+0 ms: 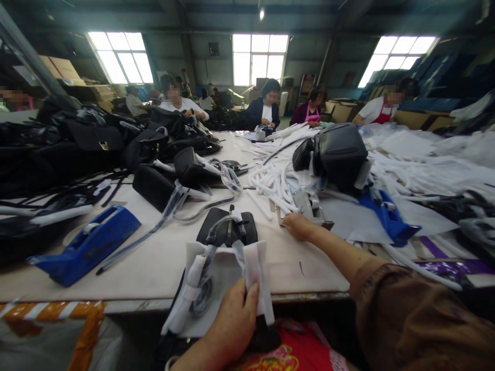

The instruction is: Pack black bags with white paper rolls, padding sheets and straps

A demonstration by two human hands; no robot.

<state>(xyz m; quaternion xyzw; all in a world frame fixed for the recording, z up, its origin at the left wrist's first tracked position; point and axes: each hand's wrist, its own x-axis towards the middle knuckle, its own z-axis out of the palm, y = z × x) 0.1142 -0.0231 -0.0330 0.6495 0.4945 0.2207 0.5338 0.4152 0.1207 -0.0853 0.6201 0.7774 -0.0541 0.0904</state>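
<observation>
A black backpack [227, 226] lies at the table's front edge before me, its straps bound in clear film and white foam. A white foam sheet [216, 309] covers its near side. My left hand [235, 312] is closed on the foam wrap [253, 265] at the right side of the bag, thumb on top. My right hand [297, 226] reaches forward to the near left end of a grey tape dispenser [311, 206]. Its fingers are bent together; whatever they pinch is hidden. A foam-wrapped strap [191, 288] runs down the bag's left side.
Blue tape dispensers stand left [87, 245] and right [386, 216]. White foam tubes [273, 180] are heaped mid-table beside a black bag [342, 154]. More black bags [96, 139] are piled at left. Several co-workers, one in a dark jacket [257, 111], sit across the table.
</observation>
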